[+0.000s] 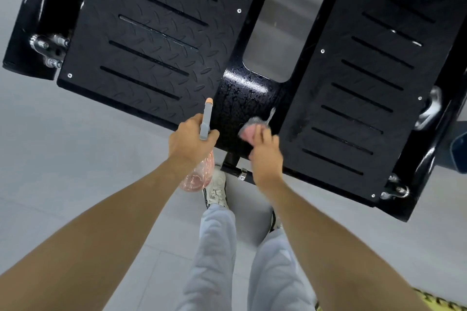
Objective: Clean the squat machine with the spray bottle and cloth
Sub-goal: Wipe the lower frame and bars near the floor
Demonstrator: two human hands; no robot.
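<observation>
Left grip (190, 137) clamps the pink spray bottle (199, 175); right grip (266, 156) clutches a pink cloth (249, 132) against the squat machine (156, 40), on its wet centre plate (242, 98).

this is a gym, or a fitness room of some kind. most of the view is taken by a squat machine (252, 98) – a heavy frame in glossy black steel carrying two broad plates to stand on, the left footplate (151, 40) and the right footplate (366, 98), both of black tread plate with a raised diamond pattern and rows of long slots. chrome pins and bolts (41, 43) sit at the frame's corners. the floor (75, 146) under it is smooth, pale grey and laid in large tiles, with a strip of yellow-and-black tape (434, 302) at the near right edge. the person standing there wears light grey jogging trousers (217, 247) and pale trainers (217, 189).
</observation>
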